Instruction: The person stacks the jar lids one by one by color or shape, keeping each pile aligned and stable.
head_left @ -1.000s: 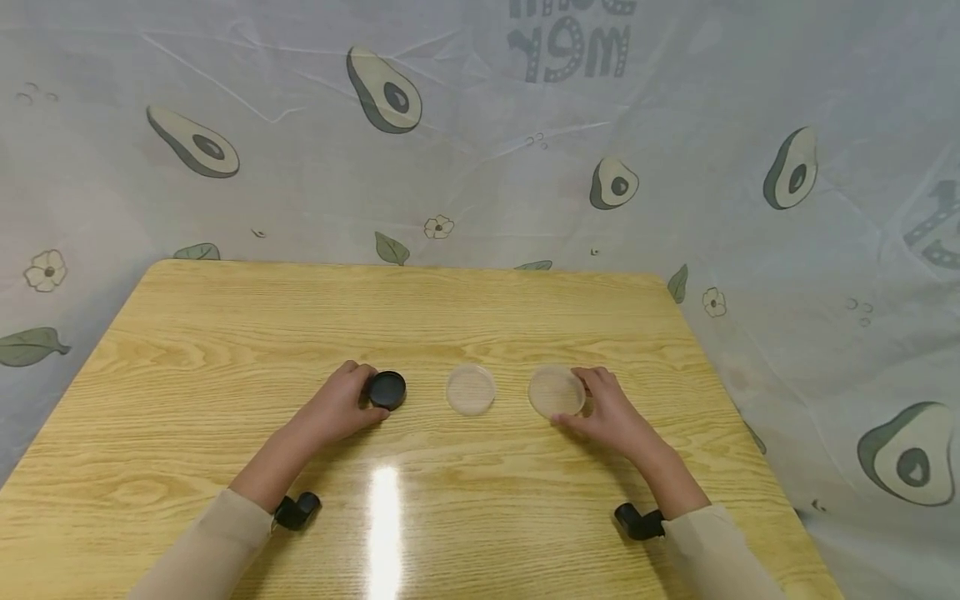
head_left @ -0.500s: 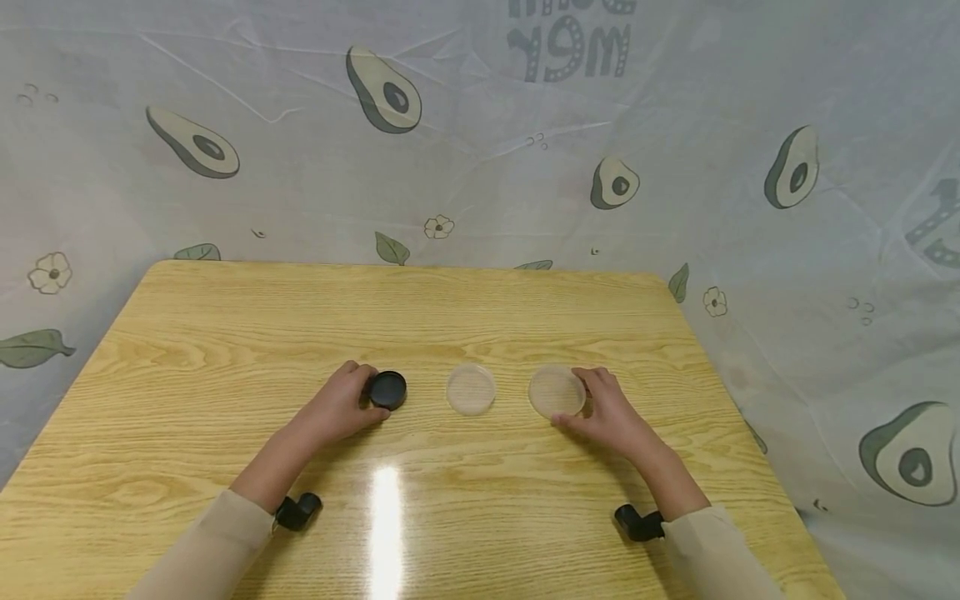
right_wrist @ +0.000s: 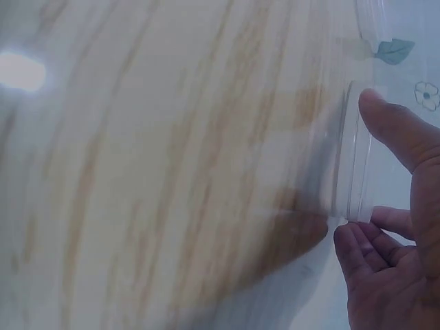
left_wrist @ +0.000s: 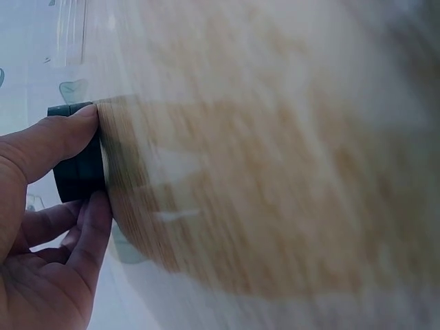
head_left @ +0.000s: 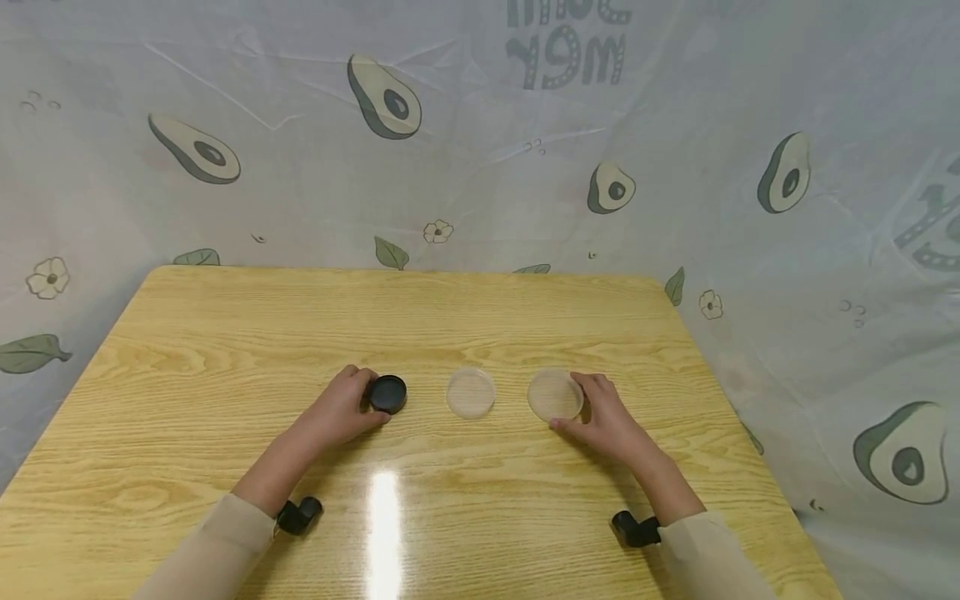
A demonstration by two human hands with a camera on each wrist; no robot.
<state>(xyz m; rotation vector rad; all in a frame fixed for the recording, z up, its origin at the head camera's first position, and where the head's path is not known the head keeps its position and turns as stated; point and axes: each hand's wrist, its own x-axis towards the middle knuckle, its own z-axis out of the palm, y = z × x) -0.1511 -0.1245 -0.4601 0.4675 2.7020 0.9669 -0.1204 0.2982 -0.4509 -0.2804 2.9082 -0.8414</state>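
On the wooden table three round pieces lie in a row. At its left is a small black round container, low and shallow with a raised rim; my left hand pinches its side between thumb and fingers. The left wrist view shows the container's dark side wall in that grip. A clear petri dish lies in the middle, touched by neither hand. Thumb and fingers of my right hand grip a larger clear petri dish from its right side; the right wrist view shows its stacked edges.
A pale curtain printed with avocados and leaves hangs behind the table and down its right side. Each wrist wears a black camera, a left one and a right one. Glare streaks the near tabletop.
The head view has shifted a little, so the table and curtain sit slightly lower in it. Both hands keep their grips, and the three round pieces stay in place on the table.
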